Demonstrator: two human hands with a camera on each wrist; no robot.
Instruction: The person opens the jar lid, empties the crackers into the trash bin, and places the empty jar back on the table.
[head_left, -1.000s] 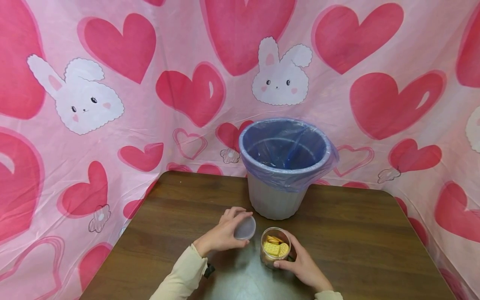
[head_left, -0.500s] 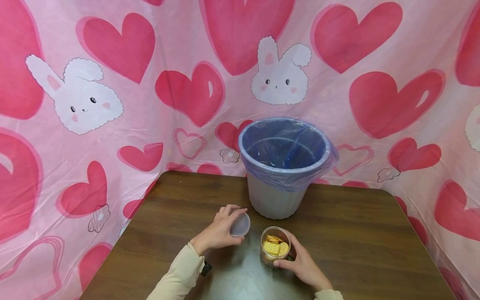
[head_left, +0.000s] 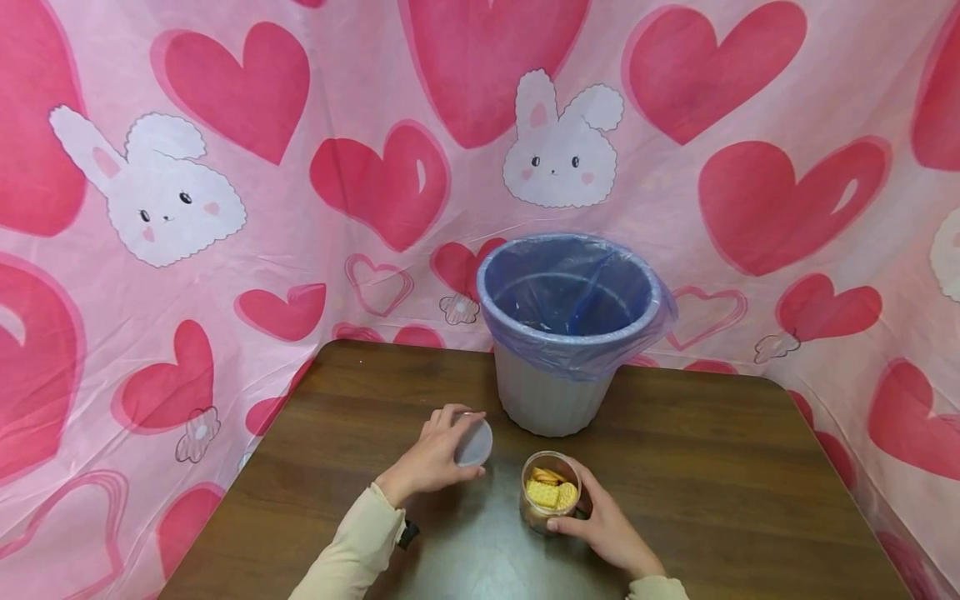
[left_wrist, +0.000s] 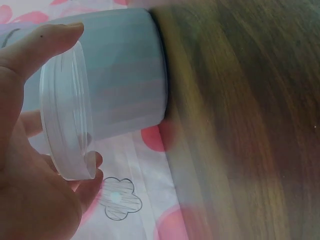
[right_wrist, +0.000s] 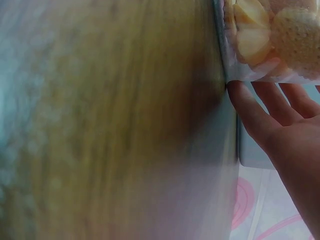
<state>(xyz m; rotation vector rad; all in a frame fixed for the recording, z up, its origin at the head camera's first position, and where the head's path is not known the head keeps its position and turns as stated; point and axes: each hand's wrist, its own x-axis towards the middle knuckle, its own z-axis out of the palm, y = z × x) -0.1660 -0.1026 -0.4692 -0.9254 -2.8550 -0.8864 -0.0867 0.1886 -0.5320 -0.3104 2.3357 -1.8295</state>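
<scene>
And there goes the lid (head_left: 473, 442): over the last second we see the left hand (head_left: 433, 456) carry it away from the jar (head_left: 551, 492), drifting left and a touch farther off across the desk (head_left: 720, 492). The left fingers (left_wrist: 42, 42) are curled round the clear plastic lid, pinching its rim between thumb and fingertips, and the wrist view shows it held on edge, off the wood. The jar has not budged: it stands open on the near middle of the desk, crackers showing yellow inside, with the right hand (head_left: 606, 527) wrapped round its side, fingers (right_wrist: 252, 112) pressed to the base and steadying it. So we judge the opening is done: lid and jar are now apart, with a clear gap between them, and the mouth of the jar is free. Just beyond, the lined bin (head_left: 570, 333) waits at the far side, touching neither hand.
</scene>
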